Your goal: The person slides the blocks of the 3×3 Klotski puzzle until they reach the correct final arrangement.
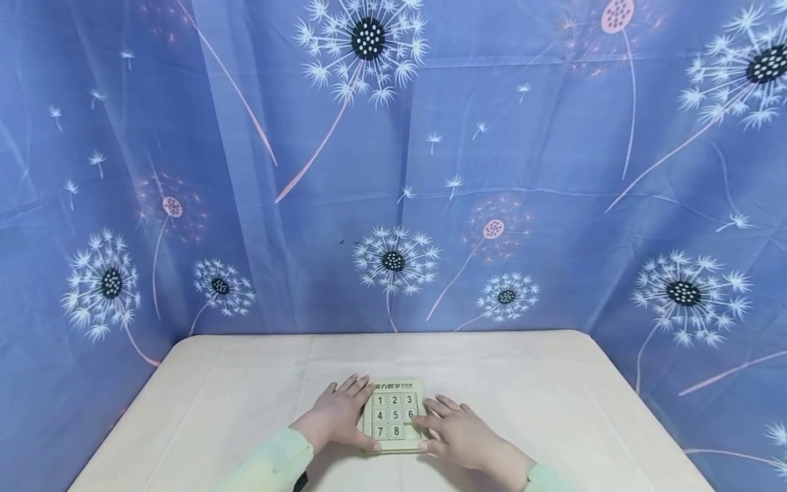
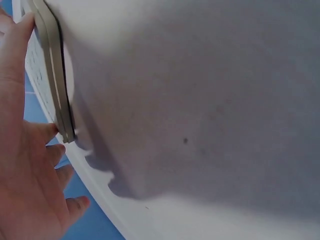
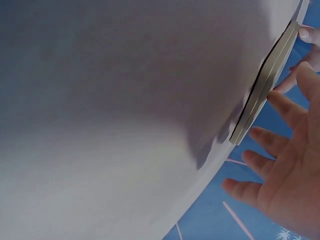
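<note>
A pale green sliding number puzzle [image 1: 395,445] lies flat on the table. Its tiles show 1 to 8 in order, with a bare slot at the lower right. At the puzzle's left side, my left hand [image 1: 341,413] holds the board between thumb and index finger, at its near and far corners. My right hand [image 1: 458,434] rests at the right side. Its index fingertip touches the board by the 6 tile [image 1: 410,414], and its thumb is at the near right corner. In the right wrist view, the other fingers of the right hand [image 3: 295,165] extend beyond the board's edge.
A cream-coloured table [image 1: 522,369] with rounded far corners spreads around the puzzle. Blue cloth [image 1: 344,171] printed with dandelions hangs behind it and on both sides. A small dark spot [image 2: 185,141] marks the tabletop in the left wrist view.
</note>
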Demonstrator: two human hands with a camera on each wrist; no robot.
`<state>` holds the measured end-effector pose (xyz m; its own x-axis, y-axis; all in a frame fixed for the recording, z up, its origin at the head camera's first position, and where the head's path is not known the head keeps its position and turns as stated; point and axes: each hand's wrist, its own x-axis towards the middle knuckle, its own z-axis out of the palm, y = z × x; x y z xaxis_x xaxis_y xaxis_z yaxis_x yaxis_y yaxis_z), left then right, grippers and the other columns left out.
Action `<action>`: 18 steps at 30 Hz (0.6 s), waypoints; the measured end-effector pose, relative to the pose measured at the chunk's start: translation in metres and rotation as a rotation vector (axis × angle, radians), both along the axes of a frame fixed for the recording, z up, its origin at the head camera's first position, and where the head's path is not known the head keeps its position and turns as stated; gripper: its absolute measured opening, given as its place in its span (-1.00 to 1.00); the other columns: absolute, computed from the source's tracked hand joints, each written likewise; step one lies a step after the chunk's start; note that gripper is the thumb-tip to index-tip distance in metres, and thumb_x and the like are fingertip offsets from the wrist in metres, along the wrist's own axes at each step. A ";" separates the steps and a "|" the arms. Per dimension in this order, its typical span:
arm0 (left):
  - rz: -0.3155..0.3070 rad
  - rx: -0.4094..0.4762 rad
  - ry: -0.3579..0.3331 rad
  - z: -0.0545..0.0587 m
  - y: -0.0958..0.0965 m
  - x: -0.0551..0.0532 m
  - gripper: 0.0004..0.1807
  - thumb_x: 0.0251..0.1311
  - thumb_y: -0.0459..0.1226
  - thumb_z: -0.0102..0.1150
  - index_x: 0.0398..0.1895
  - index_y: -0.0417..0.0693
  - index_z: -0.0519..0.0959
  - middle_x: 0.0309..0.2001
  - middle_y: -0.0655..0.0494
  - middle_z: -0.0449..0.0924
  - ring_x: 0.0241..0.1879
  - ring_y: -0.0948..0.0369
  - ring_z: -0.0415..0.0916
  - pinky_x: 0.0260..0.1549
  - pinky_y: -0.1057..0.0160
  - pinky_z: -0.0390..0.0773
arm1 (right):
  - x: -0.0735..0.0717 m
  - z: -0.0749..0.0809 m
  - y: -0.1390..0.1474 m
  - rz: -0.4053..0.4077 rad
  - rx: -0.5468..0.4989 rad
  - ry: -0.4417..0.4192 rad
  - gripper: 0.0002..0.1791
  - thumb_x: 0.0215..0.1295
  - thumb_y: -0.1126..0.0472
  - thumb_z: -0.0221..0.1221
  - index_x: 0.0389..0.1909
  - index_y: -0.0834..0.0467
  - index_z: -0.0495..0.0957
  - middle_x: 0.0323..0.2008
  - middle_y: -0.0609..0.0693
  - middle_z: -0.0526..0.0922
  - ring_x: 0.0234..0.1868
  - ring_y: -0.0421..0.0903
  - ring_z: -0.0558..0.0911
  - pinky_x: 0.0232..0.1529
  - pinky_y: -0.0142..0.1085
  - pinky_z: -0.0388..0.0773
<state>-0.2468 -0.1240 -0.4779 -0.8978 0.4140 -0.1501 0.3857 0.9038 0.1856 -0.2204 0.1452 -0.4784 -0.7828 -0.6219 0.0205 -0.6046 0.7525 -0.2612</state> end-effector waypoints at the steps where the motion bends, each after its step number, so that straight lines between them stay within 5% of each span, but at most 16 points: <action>1: 0.000 0.007 -0.001 0.001 0.000 0.000 0.28 -0.20 0.39 0.47 0.55 -0.12 0.27 0.60 -0.06 0.22 0.60 -0.08 0.15 0.53 -0.26 0.26 | -0.001 0.000 0.000 0.000 -0.004 0.001 -0.43 0.38 -0.25 0.17 0.27 -0.03 0.59 0.40 0.24 0.50 0.41 0.38 0.45 0.22 0.49 0.45; 8: 0.001 0.091 0.038 0.004 -0.008 0.000 0.21 -0.14 0.35 0.47 0.50 -0.16 0.33 0.58 -0.11 0.25 0.58 -0.14 0.18 0.48 -0.36 0.27 | -0.004 0.002 0.004 -0.006 -0.098 0.073 -0.47 0.47 -0.13 0.15 0.28 0.09 0.58 0.32 0.26 0.58 0.30 0.27 0.59 0.24 0.27 0.57; 14: 0.045 0.156 0.087 0.011 -0.024 0.010 0.10 -0.02 0.30 0.42 0.49 -0.15 0.35 0.55 -0.17 0.28 0.54 -0.21 0.23 0.45 -0.42 0.26 | -0.003 0.007 0.012 -0.126 -0.240 -0.025 -0.43 0.48 -0.12 0.15 0.31 0.17 0.55 0.35 0.29 0.54 0.35 0.33 0.53 0.35 0.33 0.43; 18: 0.091 0.155 0.126 0.016 -0.033 0.017 0.08 -0.01 0.30 0.42 0.49 -0.11 0.36 0.55 -0.15 0.29 0.53 -0.21 0.24 0.45 -0.44 0.24 | -0.002 0.009 0.022 -0.186 -0.275 0.003 -0.46 0.46 -0.09 0.19 0.31 0.14 0.56 0.36 0.27 0.53 0.37 0.32 0.52 0.36 0.31 0.44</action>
